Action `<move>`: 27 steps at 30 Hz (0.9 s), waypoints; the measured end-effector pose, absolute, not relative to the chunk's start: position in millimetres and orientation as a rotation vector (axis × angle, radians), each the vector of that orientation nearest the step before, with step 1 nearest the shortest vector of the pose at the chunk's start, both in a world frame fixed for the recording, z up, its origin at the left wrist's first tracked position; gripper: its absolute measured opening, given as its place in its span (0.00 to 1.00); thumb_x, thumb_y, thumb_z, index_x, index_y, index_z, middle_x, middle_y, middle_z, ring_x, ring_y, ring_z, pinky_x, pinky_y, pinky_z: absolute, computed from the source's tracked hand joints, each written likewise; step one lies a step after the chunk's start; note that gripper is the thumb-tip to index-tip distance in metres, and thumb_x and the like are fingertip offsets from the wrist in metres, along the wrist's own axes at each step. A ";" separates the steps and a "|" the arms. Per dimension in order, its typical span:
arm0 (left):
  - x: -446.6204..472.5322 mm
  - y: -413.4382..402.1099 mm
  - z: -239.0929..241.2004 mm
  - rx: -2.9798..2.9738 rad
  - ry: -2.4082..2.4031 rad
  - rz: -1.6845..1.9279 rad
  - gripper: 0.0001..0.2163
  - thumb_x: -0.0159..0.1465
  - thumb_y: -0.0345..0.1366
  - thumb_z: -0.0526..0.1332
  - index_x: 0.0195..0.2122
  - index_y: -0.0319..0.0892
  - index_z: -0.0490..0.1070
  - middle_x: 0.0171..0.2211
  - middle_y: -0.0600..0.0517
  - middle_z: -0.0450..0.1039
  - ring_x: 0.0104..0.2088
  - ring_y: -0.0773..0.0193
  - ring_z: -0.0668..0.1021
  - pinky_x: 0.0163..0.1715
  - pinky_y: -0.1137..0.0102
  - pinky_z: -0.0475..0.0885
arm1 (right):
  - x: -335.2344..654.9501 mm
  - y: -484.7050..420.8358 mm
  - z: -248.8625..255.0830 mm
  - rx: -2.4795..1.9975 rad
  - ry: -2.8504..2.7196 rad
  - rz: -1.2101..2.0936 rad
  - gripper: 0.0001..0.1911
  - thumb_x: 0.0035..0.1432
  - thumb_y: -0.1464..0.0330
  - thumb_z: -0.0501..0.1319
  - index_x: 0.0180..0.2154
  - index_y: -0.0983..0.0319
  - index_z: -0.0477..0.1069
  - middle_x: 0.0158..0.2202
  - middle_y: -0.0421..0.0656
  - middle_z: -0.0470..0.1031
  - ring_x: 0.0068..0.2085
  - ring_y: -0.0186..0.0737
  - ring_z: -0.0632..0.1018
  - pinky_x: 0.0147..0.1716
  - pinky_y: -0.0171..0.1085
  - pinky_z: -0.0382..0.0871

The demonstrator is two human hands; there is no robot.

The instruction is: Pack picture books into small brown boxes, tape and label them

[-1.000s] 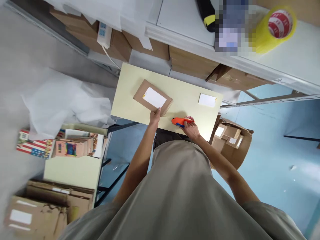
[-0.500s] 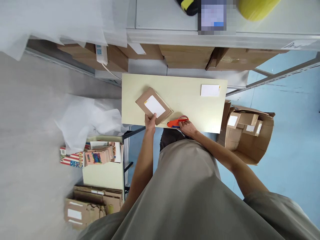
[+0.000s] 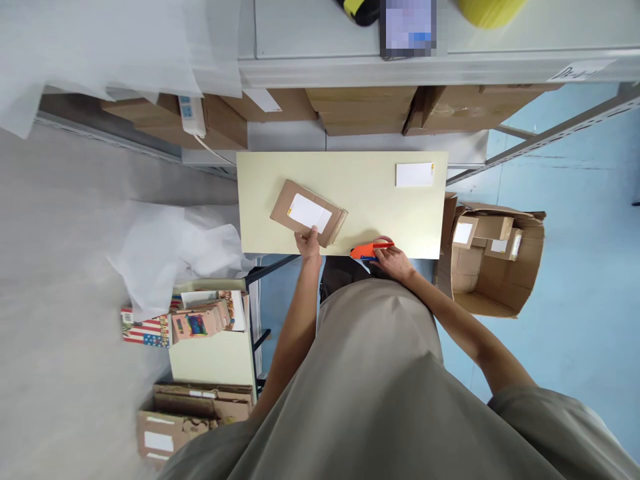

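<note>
A flat cardboard parcel [image 3: 291, 198] with a white label [image 3: 311, 212] lies slanted on the cream tabletop [image 3: 370, 193]. My left hand [image 3: 309, 244] grips its near edge, the thumb on top by the label. At the table's front edge, my right hand [image 3: 395, 261] is closed around an orange and blue tape dispenser [image 3: 364, 251]. The dispenser sits to the right of the parcel, apart from it. A stack of white labels [image 3: 415, 175] rests at the far right of the tabletop.
An open carton [image 3: 525, 267] holding small boxes stands on the right. Lower left, a side table [image 3: 210, 360] carries books and card packs, with folded cardboard [image 3: 185, 433] nearby. White wrapping sheet [image 3: 185, 240] hangs at left. Behind is a shelf [image 3: 310, 70] with large boxes beneath.
The parcel has turned a little, so its long side lies closer to level. My right hand has moved to the right with the tape dispenser, away from the parcel. The view has shifted slightly.
</note>
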State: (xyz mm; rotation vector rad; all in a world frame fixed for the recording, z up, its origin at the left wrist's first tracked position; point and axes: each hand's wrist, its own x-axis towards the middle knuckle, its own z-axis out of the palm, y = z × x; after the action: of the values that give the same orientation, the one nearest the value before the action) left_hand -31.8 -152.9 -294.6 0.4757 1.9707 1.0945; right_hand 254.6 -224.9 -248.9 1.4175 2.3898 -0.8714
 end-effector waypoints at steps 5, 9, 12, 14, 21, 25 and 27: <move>-31.4 -155.4 -298.1 0.519 1.959 1.098 0.26 0.69 0.52 0.71 0.62 0.44 0.70 0.59 0.39 0.82 0.58 0.55 0.85 0.58 0.62 0.81 | 301.4 -236.6 -248.4 1.552 2.276 -0.807 0.25 0.82 0.57 0.57 0.65 0.70 0.70 0.58 0.64 0.84 0.59 0.60 0.84 0.63 0.50 0.72; -35.7 -156.1 -303.4 0.559 1.955 1.113 0.30 0.66 0.56 0.72 0.62 0.44 0.70 0.58 0.39 0.82 0.58 0.55 0.85 0.58 0.62 0.81 | 340.6 -226.1 -247.8 1.616 2.228 -0.758 0.26 0.81 0.57 0.55 0.65 0.71 0.71 0.57 0.65 0.84 0.57 0.61 0.85 0.65 0.52 0.69; -38.7 -157.0 -305.7 0.589 1.948 1.100 0.31 0.66 0.58 0.71 0.61 0.44 0.70 0.58 0.39 0.82 0.57 0.56 0.85 0.58 0.62 0.81 | 340.1 -191.6 -248.7 1.658 2.233 -0.757 0.28 0.81 0.59 0.56 0.68 0.74 0.68 0.59 0.67 0.82 0.58 0.63 0.83 0.68 0.54 0.66; -40.0 -157.2 -304.9 0.591 1.936 1.090 0.31 0.65 0.58 0.72 0.61 0.44 0.71 0.58 0.39 0.82 0.57 0.56 0.85 0.57 0.63 0.81 | 327.1 -159.4 -250.4 1.672 2.247 -0.755 0.30 0.81 0.60 0.55 0.71 0.78 0.64 0.61 0.70 0.81 0.61 0.65 0.81 0.69 0.57 0.64; -46.5 -152.2 -292.9 0.587 1.887 1.073 0.27 0.64 0.48 0.75 0.59 0.45 0.72 0.59 0.40 0.83 0.59 0.55 0.85 0.61 0.62 0.79 | 260.0 -66.5 -255.3 1.529 2.350 -0.692 0.31 0.81 0.67 0.49 0.74 0.82 0.57 0.65 0.70 0.78 0.67 0.66 0.78 0.73 0.61 0.58; -66.2 -145.2 -287.2 0.655 1.813 1.018 0.27 0.62 0.47 0.77 0.58 0.45 0.73 0.59 0.40 0.83 0.61 0.54 0.84 0.63 0.63 0.78 | 227.7 -56.8 -259.8 1.382 2.398 -0.673 0.32 0.78 0.71 0.49 0.75 0.84 0.58 0.65 0.69 0.79 0.68 0.64 0.78 0.75 0.57 0.56; -79.4 -139.2 -284.6 0.651 1.760 1.001 0.31 0.60 0.43 0.78 0.63 0.46 0.72 0.60 0.40 0.83 0.61 0.54 0.84 0.64 0.61 0.79 | 216.4 -62.7 -262.4 1.367 2.399 -0.684 0.32 0.79 0.69 0.50 0.74 0.83 0.59 0.64 0.69 0.79 0.67 0.63 0.79 0.75 0.56 0.57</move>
State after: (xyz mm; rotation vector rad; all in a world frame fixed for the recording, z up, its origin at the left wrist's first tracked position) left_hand -79.4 -139.2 -284.6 0.6509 1.7605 1.0010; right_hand 216.4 -62.7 -262.4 1.3669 2.3992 -0.6841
